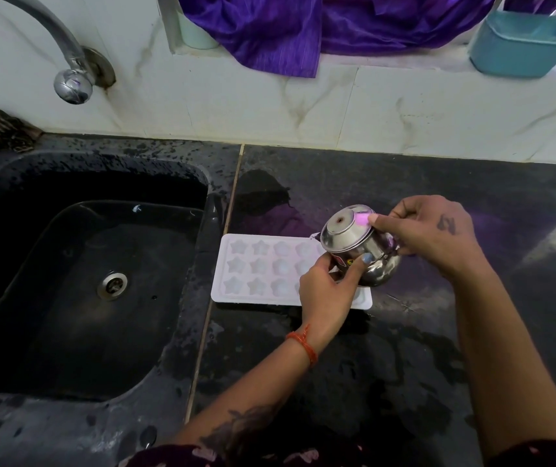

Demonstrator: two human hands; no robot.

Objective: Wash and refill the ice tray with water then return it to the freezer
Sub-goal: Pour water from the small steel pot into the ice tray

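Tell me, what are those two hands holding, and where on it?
A small steel kettle, tilted over the ice tray. The right hand grips its handle side; the left hand steadies its lower body.

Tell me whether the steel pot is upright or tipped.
Tipped: the steel pot leans toward the ice tray, lid facing the sink side, held by the left hand and right hand.

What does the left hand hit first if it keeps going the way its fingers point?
The kettle: the left hand already grips its lower side, fingers pointing up and right. Past it lies the right hand. Depth is unclear.
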